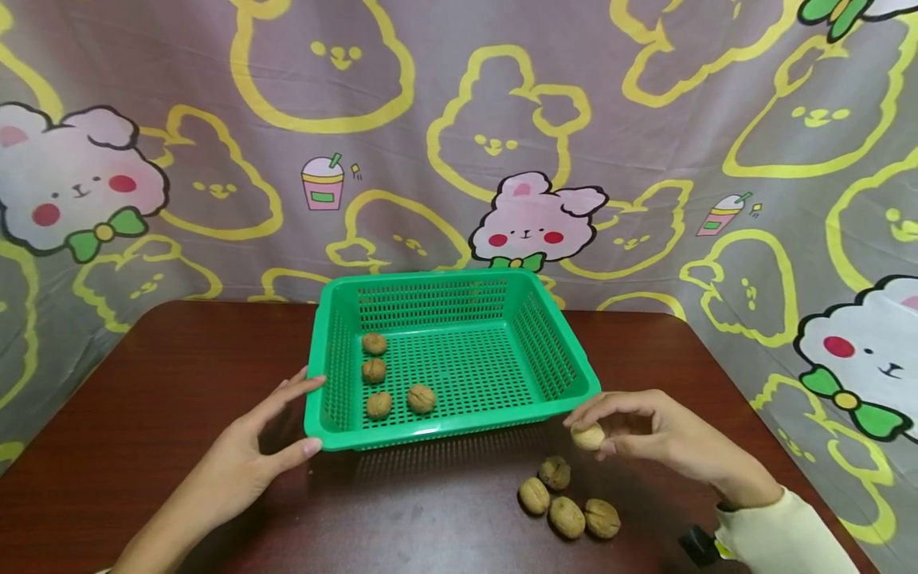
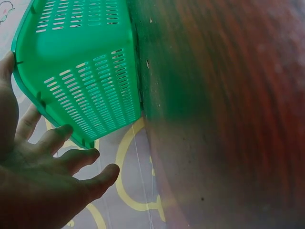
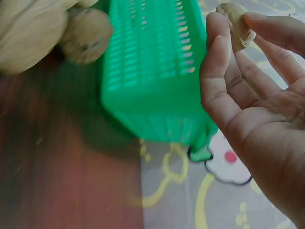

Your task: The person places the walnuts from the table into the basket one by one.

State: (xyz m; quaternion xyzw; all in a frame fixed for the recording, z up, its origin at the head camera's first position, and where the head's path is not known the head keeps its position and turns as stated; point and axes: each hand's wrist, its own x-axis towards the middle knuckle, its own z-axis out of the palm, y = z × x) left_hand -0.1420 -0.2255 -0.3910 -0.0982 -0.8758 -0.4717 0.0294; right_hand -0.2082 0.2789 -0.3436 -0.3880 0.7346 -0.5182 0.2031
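Observation:
A green plastic basket [image 1: 459,418] stands on the table, with several walnuts [image 1: 421,399] towards its left side. My left hand [image 1: 240,458] is at the basket's front left corner, thumb and index finger touching the rim. In the left wrist view, the other fingers [image 2: 78,160] spread loosely outside the basket wall. Just off the front right corner, my right hand [image 1: 649,426] pinches a pale walnut [image 1: 589,436] between thumb and fingertips. The right wrist view shows this walnut [image 3: 237,25] raised beside the basket rim. Below that hand, several more walnuts [image 1: 566,516] lie grouped on the table.
The dark reddish-brown table [image 1: 402,518] reaches back to a patterned cloth [image 1: 402,159] hanging behind it. A small black object [image 1: 699,546] is by the right sleeve [image 1: 782,534], near the front edge of the head view.

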